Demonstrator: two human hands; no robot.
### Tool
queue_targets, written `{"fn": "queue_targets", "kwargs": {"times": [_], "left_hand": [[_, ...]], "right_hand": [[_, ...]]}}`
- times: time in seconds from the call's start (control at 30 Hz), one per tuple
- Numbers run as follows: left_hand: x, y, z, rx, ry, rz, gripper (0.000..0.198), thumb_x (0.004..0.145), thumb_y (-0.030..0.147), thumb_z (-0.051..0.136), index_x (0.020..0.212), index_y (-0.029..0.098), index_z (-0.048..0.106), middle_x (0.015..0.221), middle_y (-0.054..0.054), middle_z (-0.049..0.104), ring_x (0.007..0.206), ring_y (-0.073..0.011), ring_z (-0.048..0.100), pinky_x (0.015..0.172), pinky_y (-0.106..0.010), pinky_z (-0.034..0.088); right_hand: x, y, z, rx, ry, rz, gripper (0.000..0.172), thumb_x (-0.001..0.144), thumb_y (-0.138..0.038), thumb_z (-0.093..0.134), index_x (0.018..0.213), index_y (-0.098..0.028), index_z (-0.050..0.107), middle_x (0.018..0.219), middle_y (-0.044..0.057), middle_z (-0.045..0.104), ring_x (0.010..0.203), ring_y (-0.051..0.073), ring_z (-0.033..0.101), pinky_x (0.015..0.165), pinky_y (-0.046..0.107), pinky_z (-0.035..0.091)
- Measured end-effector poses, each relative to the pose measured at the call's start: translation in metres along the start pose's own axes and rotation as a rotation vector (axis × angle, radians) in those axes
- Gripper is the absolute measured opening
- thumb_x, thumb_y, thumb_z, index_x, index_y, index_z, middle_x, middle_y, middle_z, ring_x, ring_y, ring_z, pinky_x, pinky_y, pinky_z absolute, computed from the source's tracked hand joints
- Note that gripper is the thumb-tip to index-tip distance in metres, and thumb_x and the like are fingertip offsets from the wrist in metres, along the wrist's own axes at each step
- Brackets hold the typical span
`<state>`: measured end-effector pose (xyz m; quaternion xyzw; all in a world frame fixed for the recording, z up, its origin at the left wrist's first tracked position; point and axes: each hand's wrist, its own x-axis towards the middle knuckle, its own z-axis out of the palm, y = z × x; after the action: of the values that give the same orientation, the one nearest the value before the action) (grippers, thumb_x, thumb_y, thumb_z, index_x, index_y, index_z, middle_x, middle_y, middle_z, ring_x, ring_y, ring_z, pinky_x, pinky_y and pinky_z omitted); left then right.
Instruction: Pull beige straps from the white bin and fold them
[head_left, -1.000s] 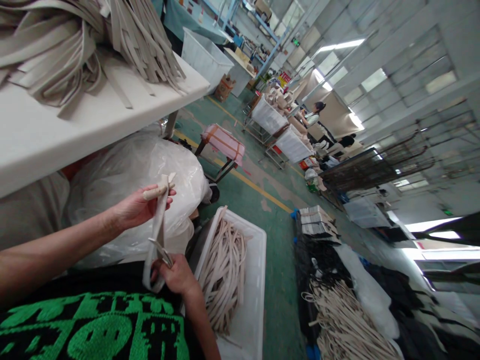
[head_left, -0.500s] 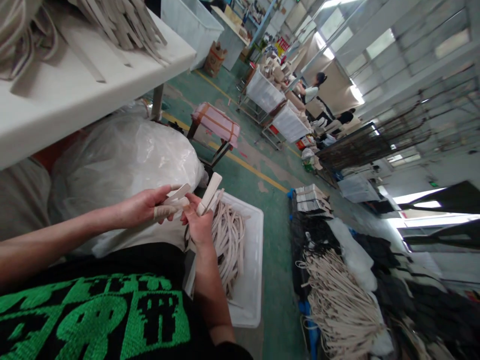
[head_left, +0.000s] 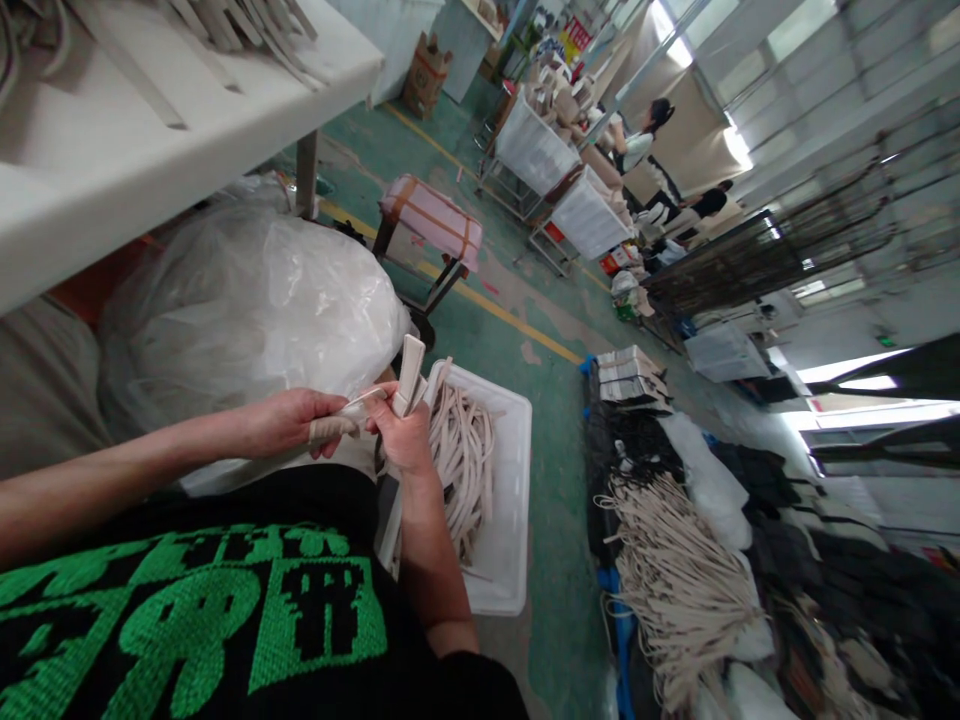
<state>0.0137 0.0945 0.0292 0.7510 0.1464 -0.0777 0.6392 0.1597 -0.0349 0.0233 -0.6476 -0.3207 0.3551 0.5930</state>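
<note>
My left hand (head_left: 289, 425) and my right hand (head_left: 401, 437) meet just above the corner of a white plastic crate (head_left: 511, 500). Both grip a beige webbing strap (head_left: 409, 376), whose folded end stands up past my right fingers. A short stretch of it crosses from my left fingers to my right hand. Below my right wrist, a loose heap of similar beige straps (head_left: 461, 455) lies in the crate. My hands hide part of the strap.
A bulging clear plastic bag (head_left: 247, 310) lies left of the crate, under a white shelf (head_left: 150, 100) stacked with straps. Bundled straps (head_left: 675, 590) lie on dark fabric to the right. Farther off, two co-workers (head_left: 645, 140) stand among wheeled white bins on the green floor.
My hands have come together over the crate, and the strap no longer hangs in a long loop between them. The whole view has shifted slightly since the earlier frames.
</note>
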Motion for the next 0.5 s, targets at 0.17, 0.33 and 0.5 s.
{"fn": "queue_targets", "kwargs": {"times": [0.17, 0.33, 0.5], "left_hand": [[-0.005, -0.006, 0.0, 0.056, -0.056, 0.012, 0.051, 0.093, 0.065, 0.051, 0.074, 0.021, 0.066, 0.069, -0.003, 0.069, 0.066, -0.0196, 0.062, 0.067, -0.028, 0.049], [0.0, -0.018, 0.008, 0.321, -0.092, 0.032, 0.045, 0.095, 0.056, 0.046, 0.084, 0.02, 0.071, 0.078, -0.004, 0.072, 0.074, -0.0229, 0.066, 0.073, -0.03, 0.049], [0.007, -0.029, 0.026, 0.443, -0.108, 0.152, 0.046, 0.098, 0.058, 0.046, 0.096, 0.02, 0.073, 0.093, -0.009, 0.078, 0.087, -0.0271, 0.071, 0.079, -0.032, 0.053]], "right_hand": [[-0.003, -0.008, -0.025, -0.132, 0.204, -0.11, 0.033, 0.088, -0.053, 0.071, 0.083, -0.021, 0.069, 0.056, -0.005, 0.058, 0.05, 0.011, 0.054, 0.053, 0.024, 0.048], [-0.022, -0.02, -0.067, -0.239, 0.439, -0.156, 0.031, 0.087, -0.051, 0.07, 0.081, -0.02, 0.067, 0.053, -0.007, 0.053, 0.047, 0.011, 0.05, 0.049, 0.023, 0.044], [-0.074, -0.052, -0.121, -0.428, 0.493, -0.201, 0.027, 0.088, -0.046, 0.069, 0.082, -0.02, 0.069, 0.064, -0.004, 0.063, 0.052, 0.012, 0.057, 0.055, 0.024, 0.048]]}}
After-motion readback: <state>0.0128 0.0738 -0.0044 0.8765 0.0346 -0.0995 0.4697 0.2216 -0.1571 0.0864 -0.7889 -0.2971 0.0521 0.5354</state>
